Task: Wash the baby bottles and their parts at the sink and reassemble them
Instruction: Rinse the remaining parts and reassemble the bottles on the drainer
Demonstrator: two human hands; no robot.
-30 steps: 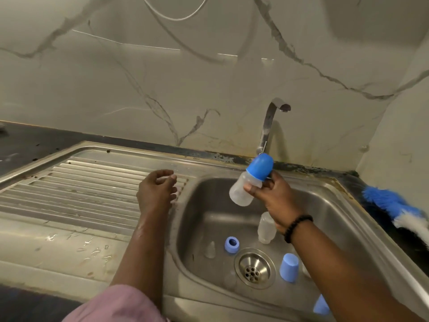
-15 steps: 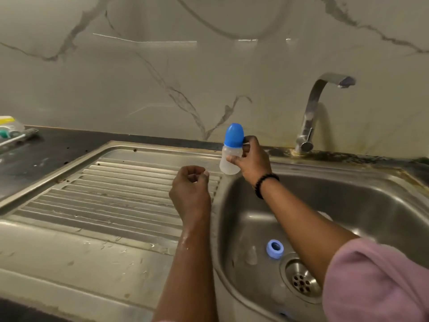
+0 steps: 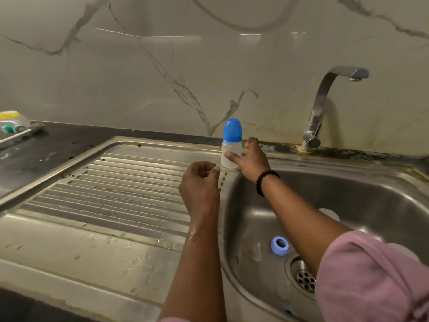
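Note:
A small clear baby bottle point(image 3: 231, 154) with a blue cap stands upright at the back right corner of the drainboard point(image 3: 111, 196), beside the sink basin point(image 3: 371, 196). My right hand point(image 3: 249, 159) is at the bottle; its thumb lies across the front and its fingers are spread beside it. My left hand point(image 3: 200, 184) hovers over the drainboard just in front of the bottle, loosely curled, with nothing visible in it. A blue collar ring point(image 3: 279, 245) and a clear nipple point(image 3: 255, 252) lie on the basin floor. My right arm hides other parts in the basin.
The tap point(image 3: 325, 105) rises behind the basin at the right, with no water running. The drain point(image 3: 305, 278) is at the basin's bottom. A brush and a clear container point(image 3: 14, 127) lie on the dark counter at far left. The marble wall is close behind.
My right hand carried the capped bottle from over the basin to the left and set it upright on the drainboard corner, then spread its fingers. My left hand stayed nearly still.

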